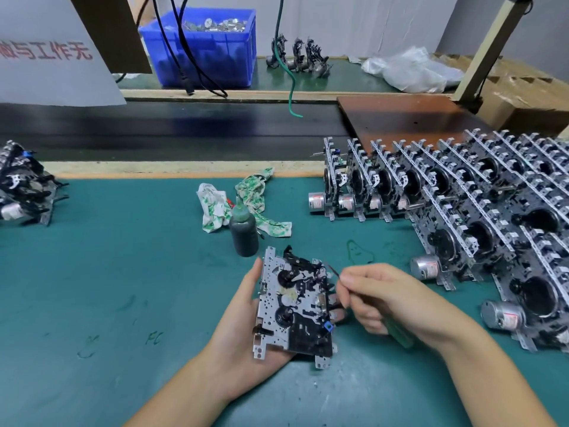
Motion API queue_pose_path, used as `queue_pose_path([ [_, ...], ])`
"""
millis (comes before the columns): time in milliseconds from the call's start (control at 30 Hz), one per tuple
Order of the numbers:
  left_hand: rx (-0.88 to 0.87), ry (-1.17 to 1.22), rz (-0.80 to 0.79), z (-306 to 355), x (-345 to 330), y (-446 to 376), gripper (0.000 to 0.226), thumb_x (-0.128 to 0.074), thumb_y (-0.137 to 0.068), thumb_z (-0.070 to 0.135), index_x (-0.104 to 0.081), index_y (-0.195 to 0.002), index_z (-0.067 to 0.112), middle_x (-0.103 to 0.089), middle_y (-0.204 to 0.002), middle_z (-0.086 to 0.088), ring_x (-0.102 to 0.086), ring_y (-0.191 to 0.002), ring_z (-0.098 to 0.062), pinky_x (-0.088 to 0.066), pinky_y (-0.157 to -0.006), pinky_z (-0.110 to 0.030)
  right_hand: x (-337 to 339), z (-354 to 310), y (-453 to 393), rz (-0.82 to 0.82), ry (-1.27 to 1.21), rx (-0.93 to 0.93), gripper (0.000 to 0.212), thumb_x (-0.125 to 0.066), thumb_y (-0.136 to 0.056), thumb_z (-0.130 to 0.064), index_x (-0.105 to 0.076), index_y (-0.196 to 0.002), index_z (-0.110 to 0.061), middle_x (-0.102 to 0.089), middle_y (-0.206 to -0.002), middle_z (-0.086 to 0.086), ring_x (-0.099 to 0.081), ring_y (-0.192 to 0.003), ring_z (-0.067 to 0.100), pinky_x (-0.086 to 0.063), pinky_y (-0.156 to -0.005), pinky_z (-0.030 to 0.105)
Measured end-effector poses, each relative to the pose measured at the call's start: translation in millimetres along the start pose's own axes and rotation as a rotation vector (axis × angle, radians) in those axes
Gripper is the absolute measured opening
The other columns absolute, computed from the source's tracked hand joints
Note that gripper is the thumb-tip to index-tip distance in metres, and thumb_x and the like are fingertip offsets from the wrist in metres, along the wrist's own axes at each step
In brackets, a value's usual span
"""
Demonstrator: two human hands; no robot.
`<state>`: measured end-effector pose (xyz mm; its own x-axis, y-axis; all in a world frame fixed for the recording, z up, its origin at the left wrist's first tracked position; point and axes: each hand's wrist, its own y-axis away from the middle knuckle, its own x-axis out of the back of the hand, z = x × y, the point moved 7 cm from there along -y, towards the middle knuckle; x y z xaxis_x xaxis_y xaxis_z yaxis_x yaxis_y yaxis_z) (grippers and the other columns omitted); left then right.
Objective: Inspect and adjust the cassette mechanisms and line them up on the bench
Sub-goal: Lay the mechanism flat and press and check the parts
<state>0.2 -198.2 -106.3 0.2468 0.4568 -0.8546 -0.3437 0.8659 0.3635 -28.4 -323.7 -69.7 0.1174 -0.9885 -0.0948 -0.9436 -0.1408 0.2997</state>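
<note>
Cradling the cassette mechanism (297,306) face up, your left hand (246,328) lies palm-up beneath it, thumb up along the plate's left edge and fingertips showing past the right edge; that grip is loosely curled round the part, holding it just above the green desk (107,272). Your right hand (388,300) has a tight grip: thumb and forefinger pinch a thin tool (340,280) with a green handle, its tip touching the mechanism's upper right corner, the other fingers curled under. Just beyond the mechanism stands a dark bottle (244,231) with a green nozzle, against a crumpled printed cloth (246,201). To your right, finished mechanisms (446,192) stand on edge in close rows, their motors toward you. More mechanisms (21,186) lie heaped at the left edge of the desk.
</note>
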Motion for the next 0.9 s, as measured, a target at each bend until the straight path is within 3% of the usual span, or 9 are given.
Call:
queue_pose_path([
  [133,-0.024,0.007,0.03,-7,4,9,0.065,-0.047,-0.087,0.052,-0.06,-0.126,0.001,-0.052,-0.137,-0.021,-0.054,-0.121,-0.033,-0.037,-0.108,-0.045,-20,13,20,-0.064,0.008,-0.094,0.033,-0.052,-0.094,-0.036,-0.064,-0.068,-0.019,-0.037,-0.043,-0.006,-0.022,-0.038,0.007,-0.019,-0.04,0.017],
  [267,-0.025,-0.044,0.03,-20,5,14,0.067,-0.047,-0.085,0.054,-0.063,-0.121,0.001,-0.054,-0.133,-0.024,-0.055,-0.121,-0.035,-0.04,-0.106,-0.046,-33,24,34,-0.069,0.043,-0.182,0.037,-0.052,-0.086,-0.042,-0.066,-0.061,-0.017,-0.039,-0.039,-0.002,-0.024,-0.035,0.007,-0.02,-0.037,0.016],
  [367,-0.062,-0.075,0.041,-20,5,16,0.066,-0.044,-0.084,0.055,-0.067,-0.116,0.002,-0.057,-0.128,-0.025,-0.058,-0.116,-0.034,-0.045,-0.102,-0.046,-35,27,35,-0.046,0.052,-0.2,0.038,-0.051,-0.083,-0.04,-0.064,-0.057,-0.016,-0.042,-0.037,-0.002,-0.022,-0.033,0.007,-0.017,-0.037,0.016],
  [567,-0.057,-0.15,0.07,-23,8,15,0.072,-0.034,-0.088,0.061,-0.061,-0.125,0.006,-0.054,-0.133,-0.023,-0.055,-0.121,-0.032,-0.041,-0.106,-0.043,-38,30,39,-0.033,0.126,-0.216,0.039,-0.049,-0.084,-0.042,-0.061,-0.056,-0.017,-0.044,-0.038,-0.003,-0.03,-0.031,0.005,-0.022,-0.035,0.015],
  [900,-0.074,-0.209,0.13,-23,14,12,0.074,-0.03,-0.089,0.064,-0.064,-0.122,0.007,-0.058,-0.13,-0.02,-0.058,-0.117,-0.031,-0.043,-0.102,-0.042,-44,28,43,-0.068,0.085,-0.233,0.043,-0.043,-0.09,-0.037,-0.061,-0.062,-0.011,-0.041,-0.035,0.0,-0.022,-0.03,0.007,-0.019,-0.035,0.018],
])
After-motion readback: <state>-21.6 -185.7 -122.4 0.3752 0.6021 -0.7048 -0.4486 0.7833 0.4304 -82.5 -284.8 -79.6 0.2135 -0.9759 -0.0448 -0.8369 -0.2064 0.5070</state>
